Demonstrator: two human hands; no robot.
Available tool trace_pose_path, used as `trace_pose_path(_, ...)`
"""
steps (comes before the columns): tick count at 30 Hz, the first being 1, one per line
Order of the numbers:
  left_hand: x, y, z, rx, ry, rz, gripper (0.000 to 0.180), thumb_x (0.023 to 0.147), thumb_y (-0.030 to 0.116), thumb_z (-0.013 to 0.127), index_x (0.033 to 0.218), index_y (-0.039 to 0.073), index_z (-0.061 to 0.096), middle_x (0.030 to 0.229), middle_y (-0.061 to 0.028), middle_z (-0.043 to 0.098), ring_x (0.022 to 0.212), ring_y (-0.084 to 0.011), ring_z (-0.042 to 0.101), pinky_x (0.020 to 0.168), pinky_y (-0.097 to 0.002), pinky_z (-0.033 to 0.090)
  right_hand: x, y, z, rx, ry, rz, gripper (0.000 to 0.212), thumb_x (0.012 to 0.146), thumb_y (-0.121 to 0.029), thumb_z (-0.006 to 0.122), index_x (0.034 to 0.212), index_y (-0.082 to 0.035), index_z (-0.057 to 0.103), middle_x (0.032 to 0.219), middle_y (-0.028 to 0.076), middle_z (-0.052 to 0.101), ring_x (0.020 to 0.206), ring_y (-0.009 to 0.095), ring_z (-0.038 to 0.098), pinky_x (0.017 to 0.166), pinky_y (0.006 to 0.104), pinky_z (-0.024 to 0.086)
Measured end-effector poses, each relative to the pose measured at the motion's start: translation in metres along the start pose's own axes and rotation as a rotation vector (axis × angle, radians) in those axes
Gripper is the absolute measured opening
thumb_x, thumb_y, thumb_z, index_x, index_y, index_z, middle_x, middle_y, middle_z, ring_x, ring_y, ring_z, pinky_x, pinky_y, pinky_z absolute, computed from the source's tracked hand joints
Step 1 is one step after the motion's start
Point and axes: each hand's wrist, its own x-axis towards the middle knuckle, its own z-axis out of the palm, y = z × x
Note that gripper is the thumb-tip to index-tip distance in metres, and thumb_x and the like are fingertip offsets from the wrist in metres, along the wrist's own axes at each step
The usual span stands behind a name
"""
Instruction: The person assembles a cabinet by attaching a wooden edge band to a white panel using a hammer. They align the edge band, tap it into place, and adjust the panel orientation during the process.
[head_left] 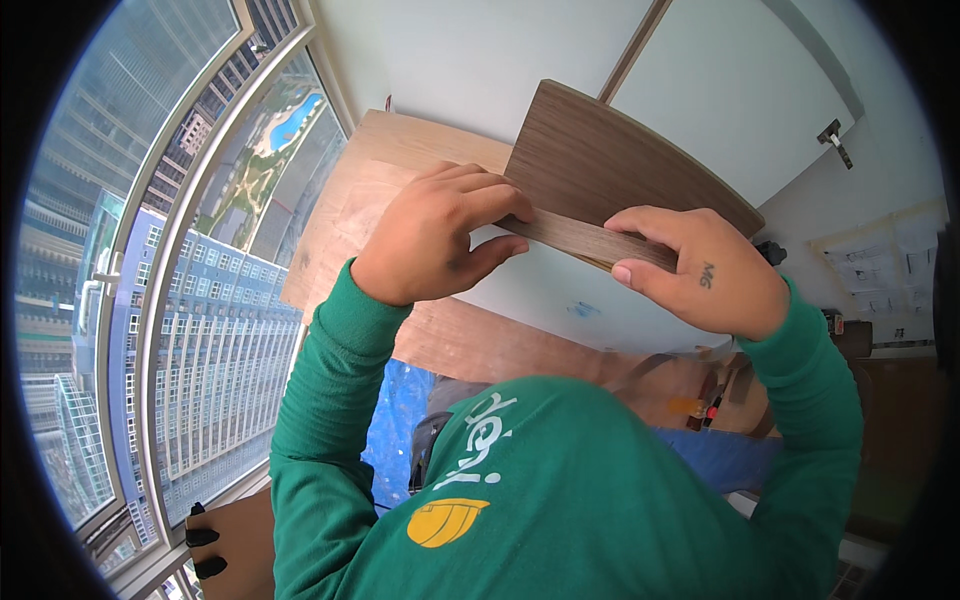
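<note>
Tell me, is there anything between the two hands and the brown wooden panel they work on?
Nothing visible. The left hand and the right hand both grip the dark wood panel directly at its near edge, with bare fingers.

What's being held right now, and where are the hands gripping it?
A dark wood-veneer panel, gripped along its near edge: left hand at the left end, right hand toward the right.

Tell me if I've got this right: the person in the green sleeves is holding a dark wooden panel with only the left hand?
Not quite. The head view shows both hands on the dark wooden panel: the left hand and the right hand each grip its lower edge. The sleeves are indeed green.
</note>
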Motion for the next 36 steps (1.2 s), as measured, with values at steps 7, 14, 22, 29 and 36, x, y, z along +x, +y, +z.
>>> trace_pose_path(7,0.001,-0.001,0.003,0.011,0.005,-0.001,0.027,0.08,0.011,0.089,0.101,0.008,0.072,0.102,-0.0051,0.077,0.094,-0.0269,0.073,0.089,-0.0394,0.053,-0.027,0.015,-0.018,0.411,-0.153,0.454,0.035,0.101,-0.034,0.075,0.09,-0.003,0.065,0.066,0.002,0.063,0.055,0.007,0.058,0.052,0.0275,0.047)
trace_pose_path(14,0.001,-0.001,0.003,0.006,0.008,0.017,0.028,0.08,0.009,0.089,0.101,0.007,0.071,0.106,-0.0062,0.077,0.095,-0.027,0.073,0.091,-0.0394,0.052,-0.041,0.035,-0.011,0.495,-0.1,0.446,0.032,0.1,-0.026,0.077,0.085,-0.003,0.061,0.06,0.002,0.059,0.048,0.007,0.053,0.045,0.0251,0.042)
trace_pose_path(22,-0.002,0.002,0.004,0.03,0.0,-0.01,0.028,0.08,0.006,0.088,0.102,0.006,0.072,0.107,-0.008,0.077,0.094,-0.0278,0.072,0.089,-0.0403,0.052,-0.039,0.04,-0.001,0.442,-0.079,0.448,0.031,0.1,-0.022,0.077,0.083,-0.004,0.057,0.059,0.0,0.057,0.046,0.005,0.051,0.044,0.0246,0.041)
trace_pose_path(29,-0.003,0.003,0.003,0.037,-0.005,-0.024,0.028,0.079,0.005,0.089,0.102,0.005,0.071,0.106,-0.009,0.077,0.092,-0.0274,0.071,0.086,-0.0403,0.054,-0.037,0.044,0.01,0.441,-0.062,0.458,0.032,0.1,-0.024,0.076,0.082,-0.005,0.057,0.059,0.0,0.056,0.046,0.006,0.051,0.043,0.0258,0.04)
trace_pose_path(36,-0.005,0.002,0.005,0.041,0.0,-0.031,0.027,0.081,0.005,0.087,0.102,0.003,0.071,0.105,-0.011,0.076,0.093,-0.0271,0.072,0.084,-0.0389,0.055,-0.038,0.05,0.016,0.437,-0.032,0.45,0.034,0.1,-0.027,0.076,0.079,-0.005,0.059,0.059,0.0,0.053,0.049,0.008,0.052,0.045,0.0281,0.041)
